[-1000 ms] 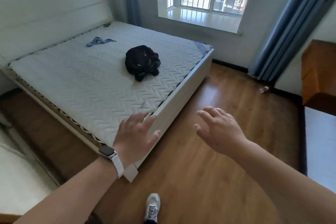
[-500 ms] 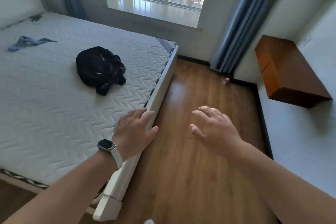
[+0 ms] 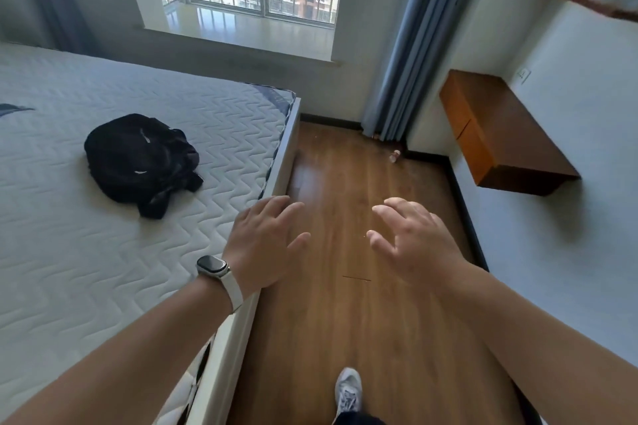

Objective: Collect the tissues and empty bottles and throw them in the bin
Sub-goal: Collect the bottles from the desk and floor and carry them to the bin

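A small clear bottle [image 3: 395,155] lies on its side on the wooden floor, far ahead near the foot of the blue curtain. My left hand [image 3: 266,241], with a watch on its wrist, hovers over the bed's right edge, fingers spread and holding nothing. My right hand [image 3: 411,238] is held out over the floor, fingers apart and empty. Both hands are far from the bottle. No tissue and no bin are in view.
A bed with a bare white mattress [image 3: 103,217] fills the left; a black backpack [image 3: 138,162] lies on it. A wooden wall-mounted cabinet [image 3: 497,134] juts out on the right. The blue curtain [image 3: 411,45] hangs beside the window. My shoe [image 3: 348,393] is on the floor strip.
The view has swung right and moved forward along the bed's side. The bottle and the cabinet have come closer. Both hands stay out in front, open and empty.
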The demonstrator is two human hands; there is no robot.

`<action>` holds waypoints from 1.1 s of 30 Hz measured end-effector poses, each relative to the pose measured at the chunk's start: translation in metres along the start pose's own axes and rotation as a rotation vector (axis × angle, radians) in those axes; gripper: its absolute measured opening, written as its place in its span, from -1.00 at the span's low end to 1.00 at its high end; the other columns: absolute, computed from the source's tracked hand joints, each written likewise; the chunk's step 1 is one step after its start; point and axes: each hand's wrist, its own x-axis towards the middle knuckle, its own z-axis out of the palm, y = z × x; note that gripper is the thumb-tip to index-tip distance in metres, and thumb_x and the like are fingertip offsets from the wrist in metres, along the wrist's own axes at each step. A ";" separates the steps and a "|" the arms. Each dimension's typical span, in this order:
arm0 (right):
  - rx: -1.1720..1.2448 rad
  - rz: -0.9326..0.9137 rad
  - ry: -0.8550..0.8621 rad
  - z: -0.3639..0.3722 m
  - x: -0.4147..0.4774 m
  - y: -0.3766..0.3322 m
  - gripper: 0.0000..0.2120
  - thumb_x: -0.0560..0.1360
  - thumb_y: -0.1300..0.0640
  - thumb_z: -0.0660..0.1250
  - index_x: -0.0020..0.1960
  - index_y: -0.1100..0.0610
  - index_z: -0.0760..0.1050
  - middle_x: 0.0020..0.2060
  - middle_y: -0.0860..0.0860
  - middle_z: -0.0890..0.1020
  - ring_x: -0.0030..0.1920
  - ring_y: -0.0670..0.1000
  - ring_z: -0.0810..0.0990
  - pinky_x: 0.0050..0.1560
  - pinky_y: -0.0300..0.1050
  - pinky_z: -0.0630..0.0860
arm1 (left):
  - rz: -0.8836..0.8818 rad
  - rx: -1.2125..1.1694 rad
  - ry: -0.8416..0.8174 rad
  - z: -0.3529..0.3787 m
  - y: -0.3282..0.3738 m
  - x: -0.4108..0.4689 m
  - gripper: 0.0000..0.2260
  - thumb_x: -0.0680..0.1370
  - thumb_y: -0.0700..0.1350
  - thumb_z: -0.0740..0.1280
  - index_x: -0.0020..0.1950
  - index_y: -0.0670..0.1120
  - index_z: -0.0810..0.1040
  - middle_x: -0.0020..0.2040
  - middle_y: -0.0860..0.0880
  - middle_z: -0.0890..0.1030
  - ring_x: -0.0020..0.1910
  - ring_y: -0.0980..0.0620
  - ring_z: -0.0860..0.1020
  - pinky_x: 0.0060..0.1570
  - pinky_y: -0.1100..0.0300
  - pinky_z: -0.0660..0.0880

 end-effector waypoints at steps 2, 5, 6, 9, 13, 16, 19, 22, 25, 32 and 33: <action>0.020 0.000 -0.001 0.004 0.014 0.004 -0.31 0.43 -0.32 -0.12 0.42 -0.03 0.35 0.43 -0.05 0.34 0.41 0.01 0.27 0.31 0.01 0.25 | 0.007 0.012 -0.011 0.001 -0.002 0.013 -0.41 0.48 0.29 0.02 0.44 0.08 0.36 0.43 0.01 0.39 0.44 -0.05 0.28 0.36 -0.03 0.22; 0.043 0.006 0.003 0.011 0.039 0.018 -0.33 0.44 -0.32 -0.10 0.42 -0.04 0.34 0.42 -0.05 0.34 0.40 0.00 0.27 0.30 0.01 0.25 | 0.031 0.053 -0.032 0.006 -0.005 0.039 -0.42 0.50 0.29 0.02 0.44 0.08 0.35 0.43 0.01 0.39 0.43 -0.07 0.29 0.35 -0.05 0.23; 0.055 0.009 0.009 0.013 0.051 0.024 -0.31 0.43 -0.33 -0.12 0.41 -0.04 0.35 0.42 -0.05 0.34 0.40 0.01 0.28 0.30 0.02 0.26 | 0.033 0.070 -0.030 0.007 -0.007 0.052 -0.42 0.50 0.29 0.01 0.44 0.08 0.35 0.43 0.01 0.39 0.43 -0.07 0.29 0.35 -0.05 0.23; 0.096 0.017 0.031 0.016 0.090 0.046 -0.27 0.40 -0.34 -0.15 0.40 -0.03 0.36 0.41 -0.04 0.36 0.39 0.02 0.30 0.29 0.03 0.27 | 0.007 0.108 -0.023 0.007 -0.006 0.095 -0.41 0.49 0.30 0.03 0.45 0.08 0.35 0.45 0.00 0.38 0.44 -0.07 0.28 0.35 -0.06 0.23; 0.134 0.024 0.042 0.010 0.141 0.080 -0.25 0.37 -0.35 -0.16 0.38 -0.02 0.38 0.40 -0.02 0.38 0.37 0.04 0.32 0.27 0.05 0.30 | 0.030 0.172 -0.033 0.010 0.000 0.154 -0.45 0.52 0.29 0.04 0.45 0.10 0.33 0.46 0.01 0.37 0.45 -0.06 0.28 0.36 -0.06 0.23; 0.146 -0.002 0.051 0.004 0.181 0.108 -0.34 0.45 -0.32 -0.06 0.37 0.00 0.39 0.38 0.00 0.40 0.36 0.07 0.34 0.24 0.06 0.31 | 0.023 0.210 -0.017 0.013 0.006 0.198 -0.44 0.51 0.30 0.01 0.46 0.12 0.31 0.46 0.03 0.35 0.45 -0.04 0.26 0.37 -0.03 0.21; 0.148 -0.018 0.056 0.002 0.214 0.131 -0.50 0.56 -0.21 0.13 0.40 0.00 0.37 0.40 0.00 0.37 0.37 0.06 0.31 0.27 0.04 0.27 | -0.003 0.195 0.004 0.016 0.014 0.232 -0.44 0.51 0.29 0.05 0.47 0.12 0.30 0.47 0.04 0.34 0.46 -0.03 0.25 0.37 -0.02 0.20; 0.162 -0.026 0.053 0.002 0.237 0.143 -0.52 0.57 -0.20 0.14 0.41 0.00 0.36 0.40 -0.01 0.36 0.38 0.05 0.30 0.28 0.04 0.27 | -0.002 0.180 0.007 0.019 0.018 0.258 -0.44 0.51 0.29 0.05 0.46 0.11 0.32 0.46 0.03 0.36 0.44 -0.04 0.27 0.37 -0.03 0.21; 0.149 -0.038 0.054 0.002 0.264 0.154 -0.52 0.57 -0.20 0.15 0.40 0.00 0.37 0.40 -0.01 0.37 0.38 0.05 0.31 0.27 0.04 0.27 | 0.001 0.185 -0.005 0.023 0.013 0.292 -0.47 0.53 0.27 0.09 0.46 0.10 0.32 0.46 0.03 0.36 0.44 -0.04 0.27 0.37 -0.02 0.20; 0.110 0.041 0.023 0.011 0.330 0.183 -0.52 0.57 -0.19 0.14 0.40 0.02 0.37 0.41 0.00 0.35 0.38 0.05 0.29 0.29 0.03 0.27 | 0.077 0.139 -0.031 0.049 -0.002 0.380 -0.45 0.52 0.27 0.08 0.46 0.08 0.34 0.45 0.03 0.36 0.45 -0.03 0.27 0.36 -0.03 0.22; 0.097 0.052 0.017 0.013 0.342 0.187 -0.52 0.57 -0.20 0.13 0.41 0.02 0.37 0.42 0.00 0.34 0.39 0.05 0.29 0.29 0.03 0.27 | 0.091 0.125 -0.031 0.054 -0.006 0.394 -0.43 0.51 0.28 0.05 0.45 0.08 0.35 0.45 0.02 0.37 0.44 -0.04 0.28 0.36 -0.03 0.23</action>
